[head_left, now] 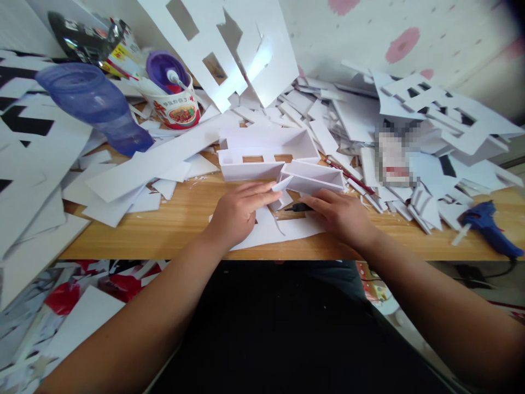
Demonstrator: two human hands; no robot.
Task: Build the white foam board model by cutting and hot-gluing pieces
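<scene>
My left hand (238, 212) pinches a small white board piece (284, 185) at its fingertips, beside the corner of a white board structure. My right hand (342, 214) is closed round a black pen-like tool, seemingly a craft knife (298, 207), its thin tip pointing left. Under both hands lies a flat white sheet (258, 234) with cut-outs and a curved edge. Just beyond them stands the open, box-like white structure (266, 141) with rectangular openings, and a narrower box section (314, 174) joins it at the right.
White offcuts (324, 117) heap along the back of the wooden table (197, 219). At left are a purple bottle (96, 104) and a printed paper tub (176, 106). A blue glue gun (488, 224) lies at right. A large cut-out panel (262, 60) leans at the wall.
</scene>
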